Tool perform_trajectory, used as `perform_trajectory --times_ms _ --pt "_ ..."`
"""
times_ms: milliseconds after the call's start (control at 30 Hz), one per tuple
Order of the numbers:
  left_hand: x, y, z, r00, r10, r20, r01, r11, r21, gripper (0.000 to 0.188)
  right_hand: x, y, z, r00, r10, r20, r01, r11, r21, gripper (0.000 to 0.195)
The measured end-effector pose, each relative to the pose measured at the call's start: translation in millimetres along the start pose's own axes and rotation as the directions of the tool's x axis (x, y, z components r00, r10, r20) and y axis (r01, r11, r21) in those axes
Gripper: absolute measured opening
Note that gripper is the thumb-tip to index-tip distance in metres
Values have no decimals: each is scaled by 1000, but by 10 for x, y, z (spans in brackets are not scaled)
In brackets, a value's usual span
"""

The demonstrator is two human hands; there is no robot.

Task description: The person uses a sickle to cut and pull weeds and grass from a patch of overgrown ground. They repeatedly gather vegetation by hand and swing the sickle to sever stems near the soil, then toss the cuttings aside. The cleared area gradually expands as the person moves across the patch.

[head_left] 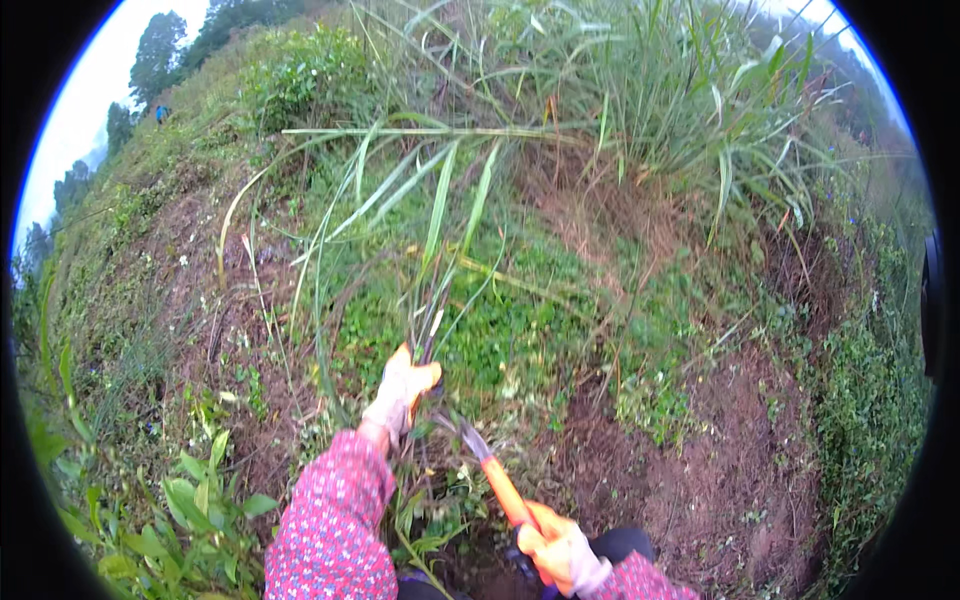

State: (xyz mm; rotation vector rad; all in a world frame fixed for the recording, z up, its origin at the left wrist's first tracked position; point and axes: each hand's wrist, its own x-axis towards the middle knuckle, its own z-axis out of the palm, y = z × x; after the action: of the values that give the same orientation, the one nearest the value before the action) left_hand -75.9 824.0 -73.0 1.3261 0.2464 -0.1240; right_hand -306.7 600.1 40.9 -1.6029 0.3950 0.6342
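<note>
My left hand point(403, 388), in an orange and white work glove, is closed around a bunch of plant stems point(427, 319). Long green grass blades point(437, 214) fan upward from around that grip. Lower right, my gloved right hand point(553, 546) grips the orange handle point(506, 491) of a sickle-like hand tool. Its dark metal head point(471, 437) points up and left, toward the stems just below my left hand. The blade's tip is blurred among the plants, so I cannot tell whether it touches them.
A tall grass clump point(660, 97) rises upslope. Low green weeds point(480, 330) cover the middle ground, with bare brown soil point(720, 480) to the right. A leafy shrub point(191, 502) stands lower left. Far off at upper left, a person in blue point(162, 113) is on the slope.
</note>
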Motion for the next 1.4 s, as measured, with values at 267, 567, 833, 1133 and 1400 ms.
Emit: perform_trajectory --times_ms 267,567,833,1133,1400 --pt "19 -199 -185 1000 19 3 -18 997 -74 48 -57 94 -353 823 -327 -464 451 873 185 39" --pt "128 -408 24 990 112 90 -108 993 -43 58 2499 -2112 -1482 538 -770 -343 181 504 -845 36" --pt "434 -579 -39 991 -34 133 50 992 -116 47 1213 0 -286 773 -304 -557 240 953 -187 31" --pt "327 -1098 1773 916 -115 384 236 929 -286 31 277 824 206 718 -63 -693 31 998 -59 41" --pt "-389 -495 1676 900 -168 403 335 857 -391 52 614 879 -24 878 -115 -464 111 993 -36 34"
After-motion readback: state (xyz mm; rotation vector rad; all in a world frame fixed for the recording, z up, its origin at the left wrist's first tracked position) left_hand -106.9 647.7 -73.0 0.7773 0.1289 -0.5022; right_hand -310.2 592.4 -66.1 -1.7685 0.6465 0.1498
